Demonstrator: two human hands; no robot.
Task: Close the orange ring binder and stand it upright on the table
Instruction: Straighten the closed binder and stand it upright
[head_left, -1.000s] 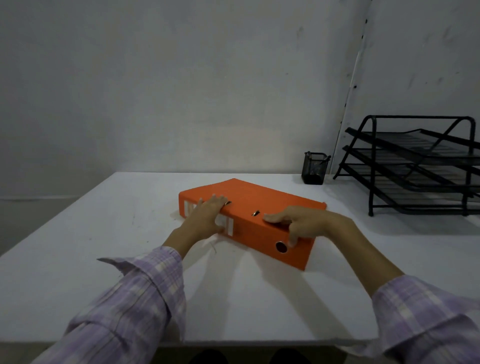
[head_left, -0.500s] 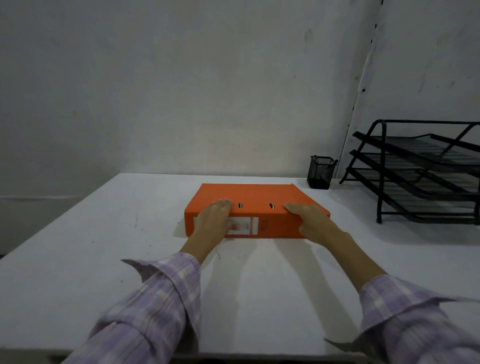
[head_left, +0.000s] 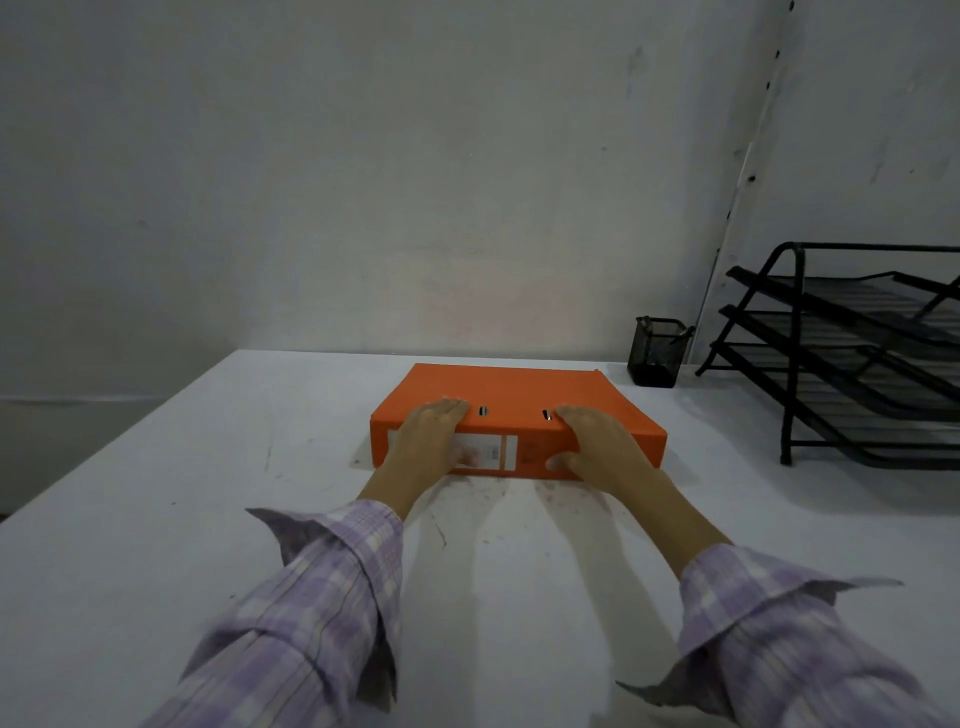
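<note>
The orange ring binder lies flat and closed on the white table, its spine with a white label facing me. My left hand grips the left part of the spine, fingers over the top cover and thumb on the label. My right hand grips the right part of the spine, fingers on the cover, thumb pressed on the spine's front. Two metal slots show on the cover between my hands.
A black mesh pen cup stands at the table's back, right of the binder. A black three-tier wire letter tray fills the right side. A grey wall runs behind the table.
The binder has turned from a diagonal lie to square with me, spine facing front. Both hands have shifted onto the spine edge, thumbs now on its front.
</note>
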